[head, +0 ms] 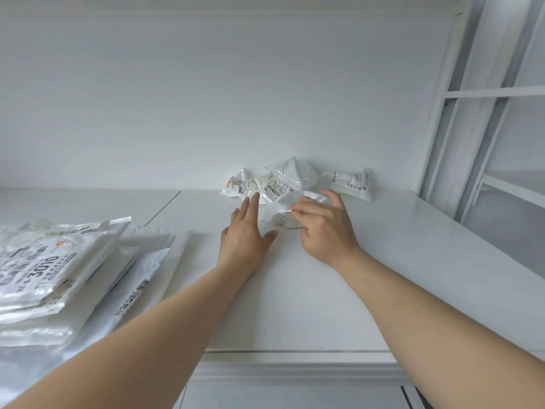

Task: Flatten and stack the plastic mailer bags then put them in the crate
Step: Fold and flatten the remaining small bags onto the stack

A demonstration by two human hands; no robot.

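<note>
A heap of crumpled white mailer bags (pixel 295 178) with printed labels lies against the back wall on the white counter (pixel 383 276). My right hand (pixel 321 228) grips one crumpled bag (pixel 287 209) at the front of the heap, fingers curled over its edge. Just left of it, my left hand (pixel 246 234) lies flat and open, fingertips touching the heap's near side. A stack of flattened mailer bags (pixel 56 270) rests at the left of the counter. No crate is in view.
A white wall rises behind the counter. A white metal frame (pixel 460 119) stands at the right end. The counter's front edge with a moulded lip (pixel 295 367) runs below my forearms.
</note>
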